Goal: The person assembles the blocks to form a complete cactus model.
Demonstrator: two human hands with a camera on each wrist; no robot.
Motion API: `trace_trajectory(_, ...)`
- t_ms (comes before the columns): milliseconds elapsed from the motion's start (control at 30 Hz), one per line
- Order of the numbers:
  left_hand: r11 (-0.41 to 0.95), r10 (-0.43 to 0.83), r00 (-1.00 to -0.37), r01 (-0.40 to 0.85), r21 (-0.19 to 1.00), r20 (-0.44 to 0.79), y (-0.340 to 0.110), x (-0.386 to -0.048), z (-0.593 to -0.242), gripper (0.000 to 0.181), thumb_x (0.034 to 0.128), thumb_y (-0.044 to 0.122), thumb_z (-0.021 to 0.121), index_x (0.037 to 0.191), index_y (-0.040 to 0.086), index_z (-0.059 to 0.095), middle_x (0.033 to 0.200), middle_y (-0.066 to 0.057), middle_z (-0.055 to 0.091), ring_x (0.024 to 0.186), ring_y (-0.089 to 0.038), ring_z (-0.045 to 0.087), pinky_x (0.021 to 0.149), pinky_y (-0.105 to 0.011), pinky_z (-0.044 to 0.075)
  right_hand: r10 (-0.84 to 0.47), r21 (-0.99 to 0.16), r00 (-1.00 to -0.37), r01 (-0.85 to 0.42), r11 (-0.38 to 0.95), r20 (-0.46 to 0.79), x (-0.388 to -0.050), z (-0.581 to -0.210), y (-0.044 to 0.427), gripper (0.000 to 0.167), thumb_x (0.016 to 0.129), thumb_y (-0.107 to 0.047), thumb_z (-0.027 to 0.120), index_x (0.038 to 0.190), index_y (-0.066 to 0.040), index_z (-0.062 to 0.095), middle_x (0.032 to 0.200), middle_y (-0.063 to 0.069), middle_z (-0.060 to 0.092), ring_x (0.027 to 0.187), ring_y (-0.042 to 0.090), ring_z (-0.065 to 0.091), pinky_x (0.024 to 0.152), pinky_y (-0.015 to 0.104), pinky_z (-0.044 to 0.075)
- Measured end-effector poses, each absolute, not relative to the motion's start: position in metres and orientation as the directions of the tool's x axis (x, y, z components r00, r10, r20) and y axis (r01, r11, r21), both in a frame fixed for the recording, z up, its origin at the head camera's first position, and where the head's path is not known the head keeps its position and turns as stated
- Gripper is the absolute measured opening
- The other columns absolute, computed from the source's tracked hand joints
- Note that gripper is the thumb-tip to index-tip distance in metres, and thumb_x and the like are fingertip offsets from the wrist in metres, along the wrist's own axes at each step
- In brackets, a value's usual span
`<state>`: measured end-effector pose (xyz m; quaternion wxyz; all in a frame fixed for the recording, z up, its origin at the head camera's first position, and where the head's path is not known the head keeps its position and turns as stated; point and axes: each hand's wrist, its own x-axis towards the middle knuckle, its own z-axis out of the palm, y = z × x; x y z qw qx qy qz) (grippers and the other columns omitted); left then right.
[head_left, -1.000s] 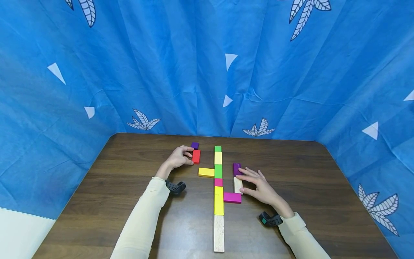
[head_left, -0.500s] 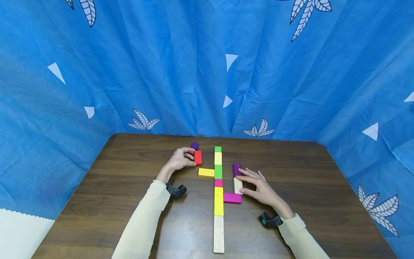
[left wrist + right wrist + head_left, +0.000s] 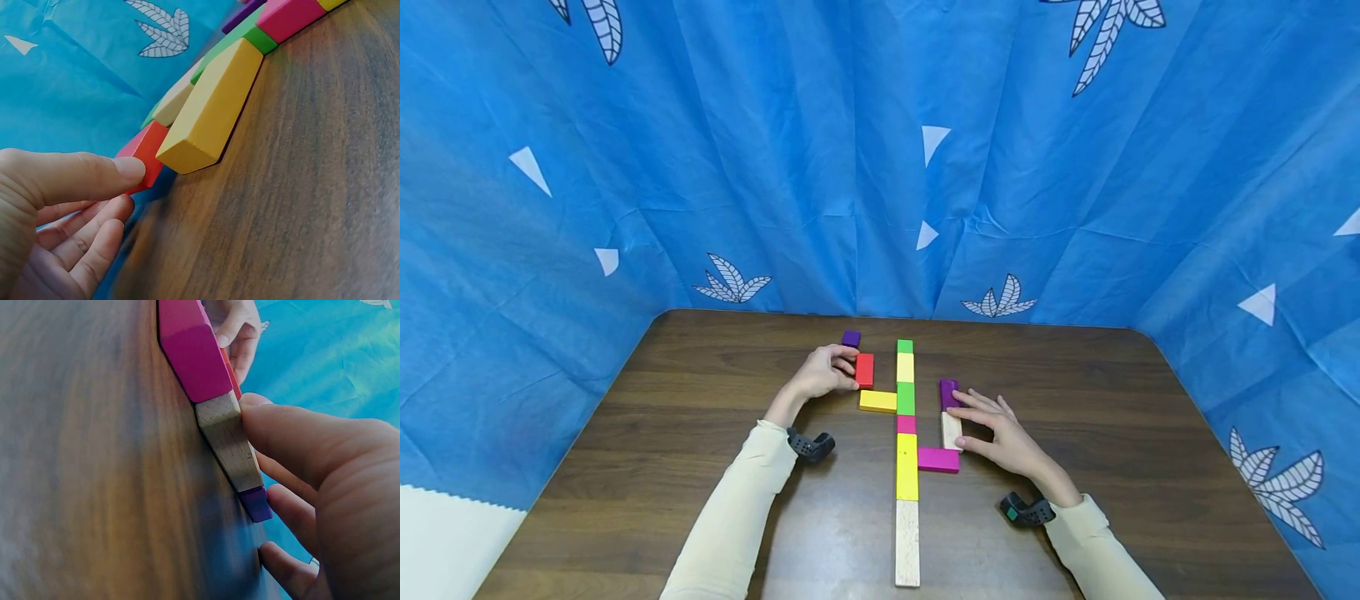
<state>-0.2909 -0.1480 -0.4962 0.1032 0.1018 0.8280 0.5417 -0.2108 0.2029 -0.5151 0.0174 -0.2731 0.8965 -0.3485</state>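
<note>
In the head view my left hand (image 3: 822, 372) pinches a red block (image 3: 865, 371) between thumb and fingers, left of a row of blocks. The left wrist view shows the thumb on the near end of the red block (image 3: 150, 147), close to a yellow block (image 3: 209, 112). On the other side, my right hand (image 3: 1000, 429) rests with spread fingers at a pale wooden block (image 3: 951, 431) and a purple block (image 3: 949, 395). The thumb touches the wooden block's edge in the right wrist view, where the fingertips lie near the purple block (image 3: 257, 504).
A straight row of green, cream, pink, yellow and pale wooden blocks (image 3: 907, 542) runs down the table (image 3: 715, 467). A magenta block (image 3: 938, 460) juts right from it, a yellow one (image 3: 877, 402) left. A small dark purple block (image 3: 851, 338) lies behind the left hand.
My left hand has slid the red block right and slightly toward me, away from the dark purple block and nearer the row. The right hand has stayed in place.
</note>
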Motion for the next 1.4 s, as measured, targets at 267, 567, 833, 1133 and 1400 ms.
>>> trace_trajectory(267, 0.416, 0.293, -0.953, 0.058, 0.908, -0.073, -0.1471, -0.2909, -0.4995, 0.062, 0.0730, -0.006, 0.078, 0.130, -0.006, 0.055, 0.119, -0.022, 0.063, 0.093, -0.022, 0.063, 0.071, -0.023, 0.054, -0.500, -0.633, -0.851, -0.478, 0.609, 0.161, -0.2109, -0.5152, 0.2027, 0.051, 0.084, -0.033, 0.075, 0.132, -0.020, 0.063, 0.150, 0.009, 0.047, 0.145, 0.040, 0.030, 0.112, 0.073, 0.002)
trace_trajectory(567, 0.436, 0.301, -0.951, 0.067, 0.897, -0.076, -0.1455, -0.2920, -0.4993, 0.062, 0.0714, -0.008, 0.077, 0.129, -0.007, 0.056, 0.113, -0.021, 0.064, 0.090, -0.020, 0.062, 0.074, -0.025, 0.055, -0.502, -0.633, -0.851, -0.474, 0.611, 0.153, -0.2108, -0.5144, 0.2021, 0.051, 0.085, -0.033, 0.074, 0.133, -0.019, 0.063, 0.150, 0.009, 0.047, 0.145, 0.040, 0.029, 0.112, 0.073, 0.002)
trace_trajectory(833, 0.455, 0.297, -0.952, 0.075, 0.887, -0.072, -0.1440, -0.2928, -0.4998, 0.062, 0.0700, -0.008, 0.079, 0.128, -0.007, 0.057, 0.105, -0.018, 0.065, 0.085, -0.017, 0.062, 0.073, -0.025, 0.055, -0.502, -0.637, -0.850, -0.476, 0.606, 0.158, -0.2100, -0.5136, 0.2027, 0.050, 0.085, -0.032, 0.074, 0.132, -0.019, 0.063, 0.150, 0.010, 0.047, 0.145, 0.040, 0.029, 0.112, 0.073, 0.002)
trace_trajectory(1133, 0.476, 0.291, -0.953, 0.074, 0.877, -0.078, -0.1428, -0.2908, -0.4989, 0.062, 0.0697, -0.008, 0.079, 0.128, -0.008, 0.057, 0.106, -0.019, 0.064, 0.087, -0.020, 0.062, 0.077, -0.027, 0.056, -0.503, -0.640, -0.850, -0.475, 0.604, 0.156, -0.2096, -0.5135, 0.2031, 0.050, 0.085, -0.033, 0.074, 0.132, -0.019, 0.063, 0.150, 0.010, 0.047, 0.145, 0.040, 0.029, 0.112, 0.073, 0.002)
trace_trajectory(1400, 0.511, 0.311, -0.950, 0.132, 0.849, -0.039, -0.1462, -0.2874, -0.4938, 0.065, 0.0679, -0.005, 0.080, 0.128, -0.010, 0.057, 0.107, -0.019, 0.064, 0.086, -0.019, 0.063, 0.075, -0.026, 0.055, -0.497, -0.635, -0.855, -0.468, 0.614, 0.150, -0.2097, -0.5131, 0.2020, 0.051, 0.085, -0.034, 0.074, 0.132, -0.019, 0.063, 0.150, 0.010, 0.047, 0.145, 0.040, 0.029, 0.111, 0.074, 0.002)
